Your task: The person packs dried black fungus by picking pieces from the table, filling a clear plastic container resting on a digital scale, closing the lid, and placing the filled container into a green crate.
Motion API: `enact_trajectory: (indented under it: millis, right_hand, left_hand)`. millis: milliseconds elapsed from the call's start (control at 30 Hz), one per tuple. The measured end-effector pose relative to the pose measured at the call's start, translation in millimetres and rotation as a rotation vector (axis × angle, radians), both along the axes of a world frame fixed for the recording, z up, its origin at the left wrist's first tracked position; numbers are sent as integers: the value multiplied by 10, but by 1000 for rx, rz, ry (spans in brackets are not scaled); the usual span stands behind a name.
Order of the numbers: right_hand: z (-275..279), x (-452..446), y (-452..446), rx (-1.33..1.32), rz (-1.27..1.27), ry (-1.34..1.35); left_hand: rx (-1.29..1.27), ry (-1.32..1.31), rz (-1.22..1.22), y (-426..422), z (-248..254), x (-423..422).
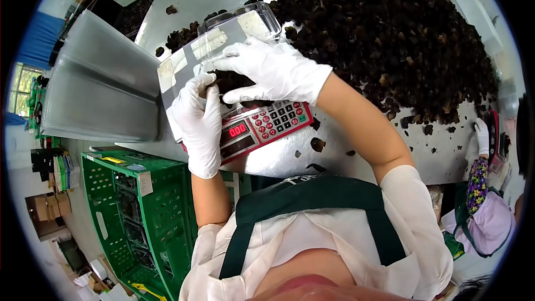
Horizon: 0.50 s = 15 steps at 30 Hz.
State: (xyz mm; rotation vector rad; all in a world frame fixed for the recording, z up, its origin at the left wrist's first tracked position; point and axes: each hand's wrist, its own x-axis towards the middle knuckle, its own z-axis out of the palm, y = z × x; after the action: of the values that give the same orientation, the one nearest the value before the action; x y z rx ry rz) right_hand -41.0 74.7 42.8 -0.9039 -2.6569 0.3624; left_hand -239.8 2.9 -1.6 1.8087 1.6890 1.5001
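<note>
My left hand (198, 120), in a white glove, has its fingers curled in at a dark clump of wood ear mushrooms (231, 81). Across the same clump reaches my right hand (273, 69), also gloved, with the mushrooms between its thumb and fingers. Both hands are over the pan of a red digital scale (267, 128), whose display reads 0.00. A clear plastic clamshell box (239, 22) lies on the scale behind my fingers; my hands hide part of it.
A large heap of wood ear mushrooms (384, 39) spreads over the metal table (334, 161). To the left stands a stack of clear plastic boxes (106, 78). Below it is a green crate (139, 189) holding packed boxes. At the right edge a co-worker's gloved hand (482, 136) rests by the table.
</note>
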Motion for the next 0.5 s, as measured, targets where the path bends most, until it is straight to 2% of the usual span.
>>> enact_trajectory:
  millis: [67,133,200,233,333,400,467,500]
  right_hand:
    - [128,56,40,-152,-9,151]
    - [203,120,96,-46,19,364]
    - [357,207,92,-85,-58,390]
    - [266,198,176,-54,-15,502]
    - [333,264,133,63,-131,451]
    - [314,327,-31,101,-206,484]
    - [285,474,-323,48,-248,622]
    - [211,541,-514,-101,-198,647]
  left_hand:
    - [65,65,1,-21,-3,-13]
    - [-62,-142,39,-101,102,29]
    - [75,-183,23,-53,47,-17]
    - [75,-184,21,-61,50,-33]
    - [135,-159,40,-125,73,-37]
    - [181,-38,80,-260,142,43]
    - [128,-153,-16,-479,242,222]
    - [139,-30,-120,-579,222,273]
